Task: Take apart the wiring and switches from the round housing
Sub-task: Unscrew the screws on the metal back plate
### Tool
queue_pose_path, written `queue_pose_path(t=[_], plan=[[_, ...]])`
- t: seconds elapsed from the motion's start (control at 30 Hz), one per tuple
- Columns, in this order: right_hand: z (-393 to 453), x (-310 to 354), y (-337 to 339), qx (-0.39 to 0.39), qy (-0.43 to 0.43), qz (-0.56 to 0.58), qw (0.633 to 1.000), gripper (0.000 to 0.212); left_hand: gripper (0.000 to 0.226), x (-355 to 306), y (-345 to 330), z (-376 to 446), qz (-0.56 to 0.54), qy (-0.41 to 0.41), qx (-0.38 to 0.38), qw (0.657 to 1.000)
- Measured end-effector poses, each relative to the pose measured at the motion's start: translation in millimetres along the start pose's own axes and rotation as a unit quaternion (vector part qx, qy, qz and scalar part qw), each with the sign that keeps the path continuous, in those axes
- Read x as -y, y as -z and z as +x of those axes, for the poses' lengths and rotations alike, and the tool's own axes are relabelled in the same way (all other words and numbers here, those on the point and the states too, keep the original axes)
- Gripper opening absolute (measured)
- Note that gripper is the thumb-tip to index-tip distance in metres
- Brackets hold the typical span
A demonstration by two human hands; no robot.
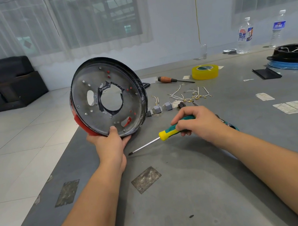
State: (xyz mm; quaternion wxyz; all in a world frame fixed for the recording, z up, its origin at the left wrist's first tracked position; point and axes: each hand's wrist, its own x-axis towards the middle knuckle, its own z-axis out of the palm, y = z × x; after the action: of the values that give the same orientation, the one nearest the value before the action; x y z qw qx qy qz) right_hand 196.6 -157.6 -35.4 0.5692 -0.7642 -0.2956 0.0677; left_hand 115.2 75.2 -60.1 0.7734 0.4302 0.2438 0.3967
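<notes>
My left hand (110, 145) holds the round housing (89, 83) by its lower rim, tilted up on edge over the table's left side so its grey inner face with a large centre hole faces me. Its outer wall is black and red. My right hand (198, 123) grips a green and yellow screwdriver (166, 132), whose tip points left and touches the table just below the housing. Loose white wires (190, 94) and small grey switches (158, 108) lie on the table behind my right hand.
An orange-handled screwdriver (170, 79) and a yellow tape roll (205, 72) lie farther back. A second black round housing (296, 54) on a blue ring sits at the far right. Two water bottles (245, 35) stand at the rear. The table's left edge drops to a tiled floor.
</notes>
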Motion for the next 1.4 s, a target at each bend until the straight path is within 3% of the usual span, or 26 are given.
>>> queue_pose_path(t=[0.17,0.3,0.57,0.83,1.13,1.4], plan=[[-3,-4,4,0.071,-0.026,-0.039,0.996,0.016,0.05,-1,1,-1,-0.011,0.007,0.004,1.0],[-4,-3,9,0.111,0.042,-0.213,0.97,0.018,0.047,-1,2,-2,-0.014,0.01,0.009,1.0],[-5,4,-3,0.166,0.088,-0.327,0.926,0.028,0.046,-2,0,-5,0.006,0.009,0.017,1.0],[25,32,-50,0.084,0.144,-0.368,0.915,0.025,0.049,-3,-1,-6,-0.003,0.007,0.027,1.0],[61,37,-120,-0.024,0.038,-0.319,0.947,0.017,0.046,1,0,-2,0.008,0.003,0.023,1.0],[63,33,-133,-0.03,0.006,-0.308,0.951,0.016,0.052,5,0,1,0.038,-0.013,0.011,0.999]])
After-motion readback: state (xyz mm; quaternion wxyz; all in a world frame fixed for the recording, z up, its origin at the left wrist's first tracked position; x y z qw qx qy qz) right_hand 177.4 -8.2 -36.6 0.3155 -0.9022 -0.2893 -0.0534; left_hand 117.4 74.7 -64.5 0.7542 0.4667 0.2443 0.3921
